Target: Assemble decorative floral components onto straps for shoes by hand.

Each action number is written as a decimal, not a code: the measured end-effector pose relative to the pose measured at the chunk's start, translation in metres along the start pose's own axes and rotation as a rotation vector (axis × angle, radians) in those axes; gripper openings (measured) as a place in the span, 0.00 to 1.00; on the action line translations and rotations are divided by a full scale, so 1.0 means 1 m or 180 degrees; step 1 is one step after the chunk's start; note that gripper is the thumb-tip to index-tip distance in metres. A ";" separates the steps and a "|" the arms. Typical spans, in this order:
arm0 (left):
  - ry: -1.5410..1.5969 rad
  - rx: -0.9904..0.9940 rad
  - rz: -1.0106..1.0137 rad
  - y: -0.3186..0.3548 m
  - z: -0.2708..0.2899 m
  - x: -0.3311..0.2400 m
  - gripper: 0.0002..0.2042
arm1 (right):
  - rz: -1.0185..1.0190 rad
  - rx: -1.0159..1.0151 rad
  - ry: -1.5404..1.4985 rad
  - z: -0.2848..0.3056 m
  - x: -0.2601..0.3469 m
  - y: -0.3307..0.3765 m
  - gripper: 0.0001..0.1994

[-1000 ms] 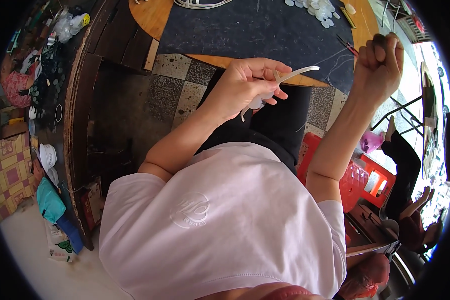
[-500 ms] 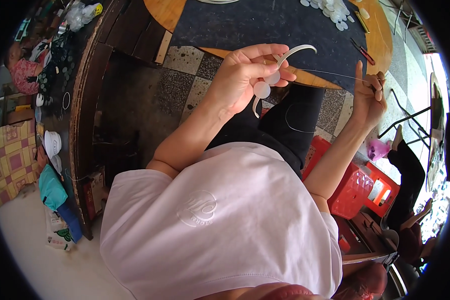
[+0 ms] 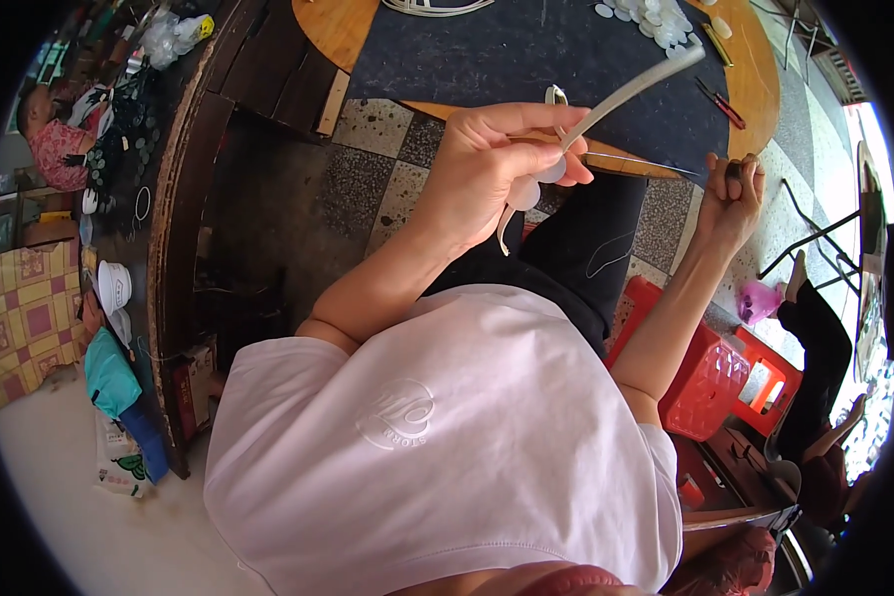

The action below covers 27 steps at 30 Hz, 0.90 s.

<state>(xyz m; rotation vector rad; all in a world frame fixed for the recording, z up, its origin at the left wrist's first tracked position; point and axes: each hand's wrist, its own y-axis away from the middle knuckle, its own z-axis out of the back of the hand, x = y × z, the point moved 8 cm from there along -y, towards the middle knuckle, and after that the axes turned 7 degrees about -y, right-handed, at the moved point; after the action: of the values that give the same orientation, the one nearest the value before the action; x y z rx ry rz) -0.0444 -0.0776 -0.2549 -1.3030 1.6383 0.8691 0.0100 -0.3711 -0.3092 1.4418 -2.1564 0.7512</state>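
My left hand (image 3: pixel 492 174) pinches a narrow off-white curved band (image 3: pixel 646 87), one end rising to the upper right and the other hanging below the fingers. Translucent whitish discs (image 3: pixel 523 194) lie against the band at my fingertips, partly covered by them. From there a thin thread (image 3: pixel 631 159) stretches almost straight across to my right hand (image 3: pixel 733 204), whose fingers are curled closed on it. A dark ring-like piece (image 3: pixel 733 172) shows on a right finger. A loose loop of thread (image 3: pixel 611 256) lies over my dark trousers. A pale bent piece (image 3: pixel 556 95) shows just beyond my left hand.
Ahead stands a wooden table (image 3: pixel 760 94) with a dark mat (image 3: pixel 447 60). On it are a pile of translucent discs (image 3: pixel 651 18), several pale bands (image 3: pixel 437 6) and red-handled snips (image 3: pixel 720 103). A red plastic stool (image 3: pixel 700 387) is at my right, a dark wooden bench (image 3: pixel 169 199) at left.
The band has turned in my left hand, its upper end now reaching farther up and right. My right hand has come slightly lower, and its raised finger has curled in.
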 end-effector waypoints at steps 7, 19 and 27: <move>0.0298 0.0183 -0.0219 -0.006 -0.001 -0.008 0.18 | -0.0075 -0.0008 0.0048 0.014 -0.001 0.011 0.05; -0.0161 0.0859 -0.0154 -0.017 -0.017 -0.012 0.18 | -0.0413 0.0037 -0.0183 0.028 -0.021 0.005 0.03; -0.0264 0.1426 -0.0333 0.001 -0.037 -0.021 0.21 | -0.0311 0.0023 -0.0174 0.034 -0.018 0.000 0.03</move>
<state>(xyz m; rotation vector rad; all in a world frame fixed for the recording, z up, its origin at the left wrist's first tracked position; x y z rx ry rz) -0.0504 -0.1028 -0.2210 -1.0132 1.5699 0.4502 0.0144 -0.3806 -0.3460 1.5759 -2.1079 0.6927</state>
